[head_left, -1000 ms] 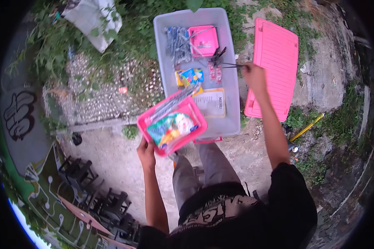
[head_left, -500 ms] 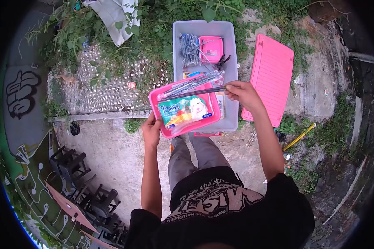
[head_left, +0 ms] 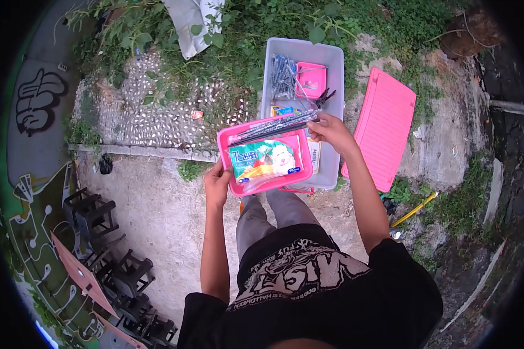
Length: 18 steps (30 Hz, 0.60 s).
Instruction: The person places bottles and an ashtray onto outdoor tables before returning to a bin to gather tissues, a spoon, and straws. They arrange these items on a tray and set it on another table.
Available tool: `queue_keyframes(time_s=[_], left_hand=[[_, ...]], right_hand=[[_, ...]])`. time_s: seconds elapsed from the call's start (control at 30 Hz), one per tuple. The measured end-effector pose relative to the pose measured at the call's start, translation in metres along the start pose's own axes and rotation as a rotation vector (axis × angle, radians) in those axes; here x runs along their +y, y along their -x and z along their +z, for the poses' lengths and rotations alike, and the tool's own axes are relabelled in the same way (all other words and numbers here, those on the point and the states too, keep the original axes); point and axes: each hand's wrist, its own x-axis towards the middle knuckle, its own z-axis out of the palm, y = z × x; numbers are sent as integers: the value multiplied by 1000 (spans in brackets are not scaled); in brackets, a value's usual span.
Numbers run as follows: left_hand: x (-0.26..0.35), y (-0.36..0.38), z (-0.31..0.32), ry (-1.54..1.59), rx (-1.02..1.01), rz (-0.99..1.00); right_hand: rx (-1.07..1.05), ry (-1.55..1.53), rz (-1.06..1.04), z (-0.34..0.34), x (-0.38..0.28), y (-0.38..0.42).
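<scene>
Head view: pink tray [head_left: 273,184] in one hand, dark sticks [head_left: 269,135] in the other

The left hand [head_left: 216,185] is closed on the near left corner of the pink tray, with its thumb by the rim. The right hand [head_left: 330,132] pinches the ends of the thin dark sticks at the far right corner. The tray is held up, and from here it hides part of the big clear tub [head_left: 332,164].

The tray might tip, because the left hand grips it at just one corner. Then the tissue pack [head_left: 265,160] could slide out. The sticks poke past the rim, so a bump or a loose pinch could make them roll or drop. Long, thin sticks could also snag on each other.

The tray is bright pink and shallow, with low walls and round corners. The dark sticks look straight and skinny. Beside them, silvery sticks [head_left: 268,124] lie along the far wall, maybe in clear wrap. The pack is green and white, with a fluffy white animal on it.
</scene>
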Motion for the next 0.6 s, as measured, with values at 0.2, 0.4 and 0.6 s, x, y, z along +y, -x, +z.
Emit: queue_keyframes(time_s=[0.2, 0.4, 0.6], left_hand=[[5, 44, -41, 43, 88, -8], [0, 121, -135, 269, 221, 14], [-21, 215, -280, 173, 575, 38]], right_hand=[[-64, 29, -25, 31, -5, 28], [-516, 263, 43, 149, -30, 51], [-796, 423, 73, 365, -39, 56]])
